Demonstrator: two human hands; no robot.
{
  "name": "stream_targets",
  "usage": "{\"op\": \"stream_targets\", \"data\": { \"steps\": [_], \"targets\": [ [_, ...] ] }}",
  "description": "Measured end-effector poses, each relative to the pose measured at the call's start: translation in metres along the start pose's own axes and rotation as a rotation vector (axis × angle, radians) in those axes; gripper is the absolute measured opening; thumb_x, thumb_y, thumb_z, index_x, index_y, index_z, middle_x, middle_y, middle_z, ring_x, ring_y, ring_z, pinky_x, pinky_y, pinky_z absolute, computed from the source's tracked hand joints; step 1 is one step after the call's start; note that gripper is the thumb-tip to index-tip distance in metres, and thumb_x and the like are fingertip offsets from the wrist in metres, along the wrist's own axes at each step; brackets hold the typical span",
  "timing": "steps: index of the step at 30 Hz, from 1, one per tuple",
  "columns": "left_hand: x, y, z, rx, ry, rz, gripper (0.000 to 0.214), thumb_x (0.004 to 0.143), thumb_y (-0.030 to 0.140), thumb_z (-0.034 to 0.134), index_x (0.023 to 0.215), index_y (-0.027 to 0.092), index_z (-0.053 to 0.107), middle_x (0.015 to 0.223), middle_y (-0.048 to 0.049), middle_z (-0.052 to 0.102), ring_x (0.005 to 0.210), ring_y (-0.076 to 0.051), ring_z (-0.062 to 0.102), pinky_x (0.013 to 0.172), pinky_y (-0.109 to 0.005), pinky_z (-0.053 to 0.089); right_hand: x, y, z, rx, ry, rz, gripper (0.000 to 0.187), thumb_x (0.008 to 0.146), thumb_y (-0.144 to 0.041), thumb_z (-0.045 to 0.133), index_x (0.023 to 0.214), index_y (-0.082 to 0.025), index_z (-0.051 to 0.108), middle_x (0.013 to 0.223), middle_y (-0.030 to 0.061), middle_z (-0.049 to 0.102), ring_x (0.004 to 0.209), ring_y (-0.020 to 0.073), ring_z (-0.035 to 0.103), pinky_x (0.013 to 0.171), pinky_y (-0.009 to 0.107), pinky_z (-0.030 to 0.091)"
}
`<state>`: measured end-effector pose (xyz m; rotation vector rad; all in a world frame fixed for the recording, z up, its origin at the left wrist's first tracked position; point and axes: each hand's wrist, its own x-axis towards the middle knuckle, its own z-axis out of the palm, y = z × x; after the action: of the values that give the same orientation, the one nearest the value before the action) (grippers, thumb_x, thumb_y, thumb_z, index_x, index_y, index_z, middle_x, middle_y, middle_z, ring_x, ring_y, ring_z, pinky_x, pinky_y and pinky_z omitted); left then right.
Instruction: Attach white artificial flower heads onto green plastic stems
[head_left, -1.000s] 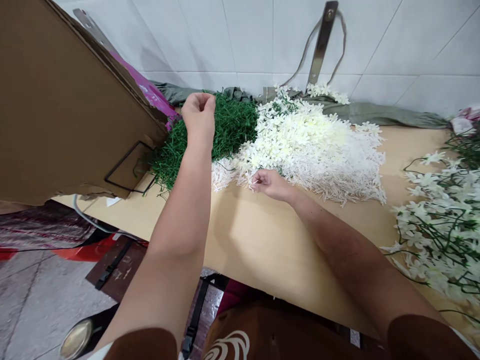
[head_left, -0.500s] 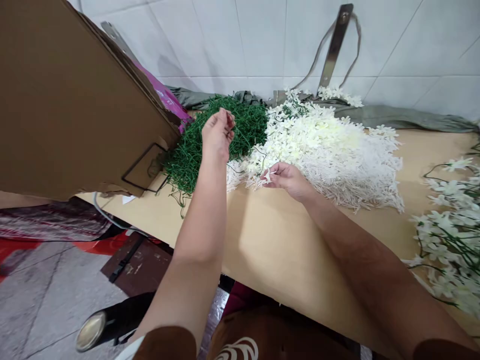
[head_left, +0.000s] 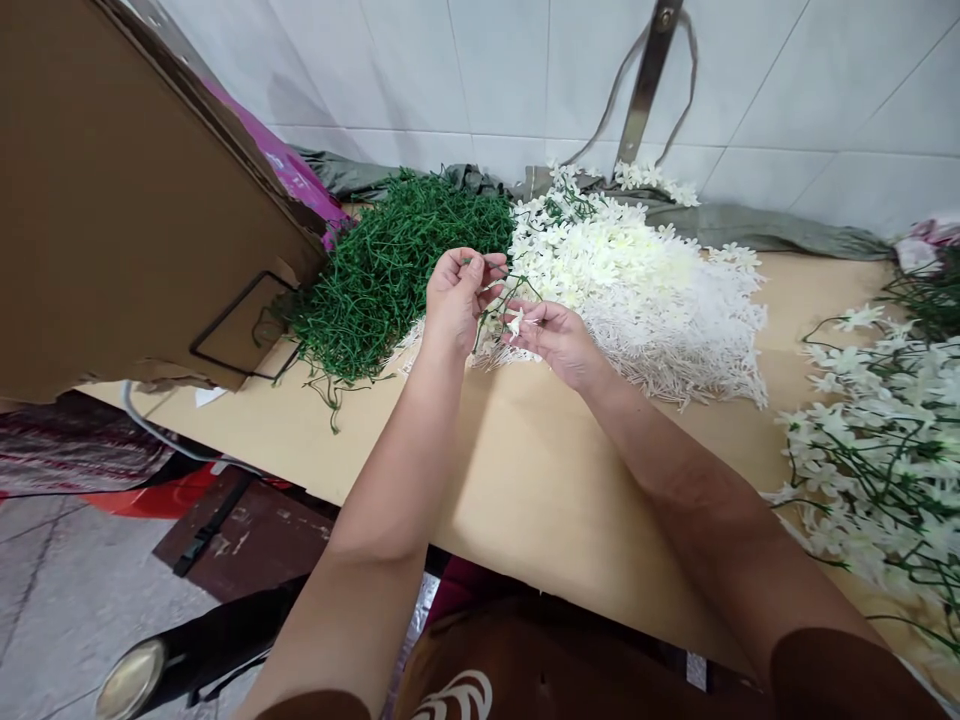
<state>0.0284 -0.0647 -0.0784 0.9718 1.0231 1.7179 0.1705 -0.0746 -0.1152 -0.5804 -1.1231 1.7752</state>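
Observation:
My left hand (head_left: 461, 295) is closed in a pinch on a thin green plastic stem (head_left: 517, 288) that branches toward the right. Close beside it, my right hand (head_left: 559, 340) pinches a small white artificial flower (head_left: 516, 322) between thumb and fingers. The flower and the stem's branches are near each other; whether they touch I cannot tell. Behind my left hand lies a heap of green stems (head_left: 397, 260). To its right spreads a pile of loose white flowers (head_left: 607, 260), with their pale narrow ends toward me.
Finished-looking sprays of white flowers on green stems (head_left: 885, 430) lie at the table's right. A large cardboard box (head_left: 135, 200) stands at the left, beside a black wire frame (head_left: 225, 330). A metal strip (head_left: 649, 80) leans against the tiled wall behind the wooden tabletop (head_left: 540, 480).
My left hand has come down and right from the green heap with a stem in it, up to my right hand. The right hand still holds a white flower. The view has shifted slightly right.

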Motion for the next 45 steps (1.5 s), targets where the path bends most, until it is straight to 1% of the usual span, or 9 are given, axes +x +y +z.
{"op": "stream_targets", "data": {
  "steps": [3,9,15,22,27,32,35,40,45],
  "targets": [
    [-0.004,-0.008,0.006,-0.075,0.042,-0.025,0.020,0.084,0.028,0.070,0.080,0.022,0.051,0.088,-0.0004,0.074,0.079,-0.010,0.069,0.061,-0.018,0.051,0.001,0.001,0.000,0.017,0.000,-0.003,0.042,0.047,-0.040,0.093,0.066,-0.020,0.061,0.107,-0.0010,0.064,0.090,0.0113,0.063,0.086,0.033,0.059],
    [-0.005,-0.010,0.002,-0.103,0.115,-0.002,0.018,0.086,0.023,0.066,0.080,0.022,0.049,0.086,0.0002,0.073,0.078,-0.010,0.069,0.066,-0.019,0.053,0.001,0.003,-0.002,0.035,-0.050,0.107,0.041,0.052,-0.037,0.091,0.068,-0.020,0.057,0.070,-0.0049,0.063,0.067,0.0086,0.061,0.069,0.026,0.056],
    [-0.013,-0.021,-0.006,-0.097,0.231,0.098,0.019,0.086,0.017,0.064,0.077,0.021,0.048,0.080,0.0023,0.067,0.079,-0.007,0.066,0.072,-0.017,0.052,-0.002,0.004,0.007,0.049,-0.044,0.114,0.042,0.045,-0.035,0.094,0.065,-0.019,0.060,0.079,-0.0046,0.066,0.072,0.0079,0.062,0.077,0.028,0.057],
    [-0.018,-0.027,-0.003,-0.086,0.152,0.052,0.020,0.085,0.019,0.066,0.078,0.021,0.048,0.079,0.0009,0.069,0.075,-0.009,0.067,0.067,-0.017,0.051,-0.005,0.002,0.013,-0.008,0.008,0.184,0.049,0.035,-0.040,0.095,0.061,-0.017,0.061,0.062,-0.0058,0.063,0.059,0.0063,0.059,0.063,0.023,0.051],
    [-0.007,-0.019,-0.020,-0.288,0.380,-0.091,0.019,0.094,0.013,0.050,0.079,0.021,0.042,0.064,0.0057,0.062,0.062,-0.005,0.065,0.060,-0.014,0.048,-0.008,-0.011,0.002,-0.097,-0.024,0.190,0.048,0.040,-0.041,0.095,0.063,-0.017,0.059,0.063,-0.0032,0.065,0.062,0.0090,0.062,0.063,0.024,0.051],
    [0.002,-0.017,-0.035,-0.351,0.503,-0.137,0.019,0.094,0.013,0.048,0.079,0.022,0.042,0.057,0.0096,0.055,0.051,-0.004,0.060,0.054,-0.014,0.043,-0.006,-0.037,-0.009,-0.206,-0.010,0.092,0.045,0.045,-0.039,0.094,0.064,-0.020,0.057,0.065,-0.0042,0.064,0.064,0.0102,0.062,0.065,0.027,0.052],
    [0.001,-0.019,-0.033,-0.262,0.409,-0.108,0.019,0.089,0.015,0.058,0.077,0.021,0.046,0.058,0.0094,0.057,0.050,-0.004,0.058,0.050,-0.014,0.040,0.015,-0.065,-0.015,-0.406,0.060,-0.059,0.038,0.055,-0.036,0.089,0.065,-0.023,0.055,0.066,-0.0030,0.061,0.070,0.0129,0.062,0.070,0.032,0.054],
    [-0.011,-0.021,-0.017,-0.028,0.035,-0.156,0.020,0.078,0.009,0.070,0.067,0.017,0.055,0.053,0.0051,0.059,0.047,-0.006,0.054,0.050,-0.018,0.040,0.054,-0.109,-0.017,-1.182,0.315,-0.384,0.028,0.070,-0.032,0.079,0.063,-0.020,0.055,0.080,0.0031,0.062,0.090,0.0202,0.063,0.081,0.040,0.052],
    [-0.019,-0.024,-0.009,0.015,-0.108,-0.187,0.021,0.079,0.015,0.070,0.067,0.017,0.054,0.047,0.0063,0.054,0.038,-0.004,0.041,0.041,-0.017,0.029,0.053,-0.111,-0.028,-1.375,0.399,-0.465,0.020,0.073,-0.026,0.075,0.066,-0.019,0.057,0.087,0.0063,0.064,0.096,0.0237,0.061,0.085,0.045,0.050]
  ]
}}
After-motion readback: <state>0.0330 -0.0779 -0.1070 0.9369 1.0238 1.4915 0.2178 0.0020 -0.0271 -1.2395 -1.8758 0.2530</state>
